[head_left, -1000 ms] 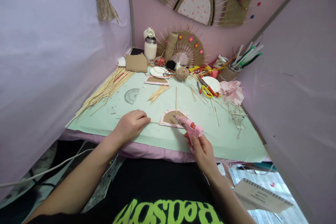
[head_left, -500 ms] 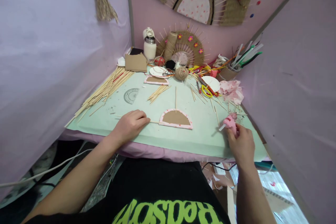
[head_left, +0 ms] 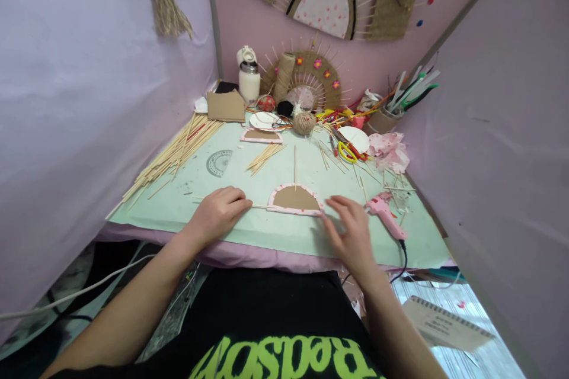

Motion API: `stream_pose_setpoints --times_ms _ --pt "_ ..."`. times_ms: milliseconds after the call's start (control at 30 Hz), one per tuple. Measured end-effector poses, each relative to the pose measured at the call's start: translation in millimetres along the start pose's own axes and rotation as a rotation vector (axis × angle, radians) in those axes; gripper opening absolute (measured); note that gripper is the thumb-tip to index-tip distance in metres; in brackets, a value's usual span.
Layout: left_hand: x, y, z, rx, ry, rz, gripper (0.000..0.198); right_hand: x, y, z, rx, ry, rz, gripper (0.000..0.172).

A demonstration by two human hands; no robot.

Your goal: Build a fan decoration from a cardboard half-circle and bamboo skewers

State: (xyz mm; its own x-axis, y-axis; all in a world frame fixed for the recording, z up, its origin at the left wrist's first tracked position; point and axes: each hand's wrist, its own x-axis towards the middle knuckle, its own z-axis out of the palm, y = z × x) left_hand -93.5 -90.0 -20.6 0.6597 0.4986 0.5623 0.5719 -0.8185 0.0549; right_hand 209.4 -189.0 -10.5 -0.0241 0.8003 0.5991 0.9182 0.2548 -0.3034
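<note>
Left hand (head_left: pixel 221 211) pinches thin wooden stick (head_left: pixel 259 206); right hand (head_left: pixel 352 231), fingers parted, empty, beside cardboard semicircle (head_left: pixel 296 197); pink glue gun (head_left: pixel 387 217) lies right of that hand.

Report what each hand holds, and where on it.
Left hand: thin stick, held partway along its length. Right hand: nothing; it's open by the cardboard half-disc.

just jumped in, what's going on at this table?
A person is working with both hands on a half-round cardboard piece with a pink-spotted border. The left hand holds a thin wooden stick that reaches the piece's left corner. The right hand is empty, fingers spread by the right corner; whether it touches is unclear. A second stick points away from the top of the curve. The pink glue gun lies on the table, to the right.
</note>
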Motion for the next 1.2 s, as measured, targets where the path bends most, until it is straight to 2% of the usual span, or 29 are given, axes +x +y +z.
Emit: stream_pose_setpoints --times_ms 67,133,300,767,967,1200 --pt "0 0 0.0 0.017 0.002 0.007 0.025 3 -22 16 0.077 -0.110 -0.072 0.028" --pt "0 -1 0.0 0.028 0.004 0.017 0.024 6 -36 30 0.122 -0.163 -0.116 0.028" --pt "0 -1 0.2 0.016 0.002 0.010 0.021 12 -43 46 0.244 -0.208 -0.140 0.026" --pt "4 -2 1.2 -0.041 -0.101 0.099 0.024 12 -43 51 0.227 -0.213 -0.138 0.022" --pt "5 -1 -3.8 -0.208 -0.193 0.026 0.032 13 -44 51 0.227 -0.220 -0.128 0.023" --pt "4 -1 -3.2 -0.276 -0.220 -0.013 0.034 15 -44 51 0.253 -0.224 -0.105 0.023"
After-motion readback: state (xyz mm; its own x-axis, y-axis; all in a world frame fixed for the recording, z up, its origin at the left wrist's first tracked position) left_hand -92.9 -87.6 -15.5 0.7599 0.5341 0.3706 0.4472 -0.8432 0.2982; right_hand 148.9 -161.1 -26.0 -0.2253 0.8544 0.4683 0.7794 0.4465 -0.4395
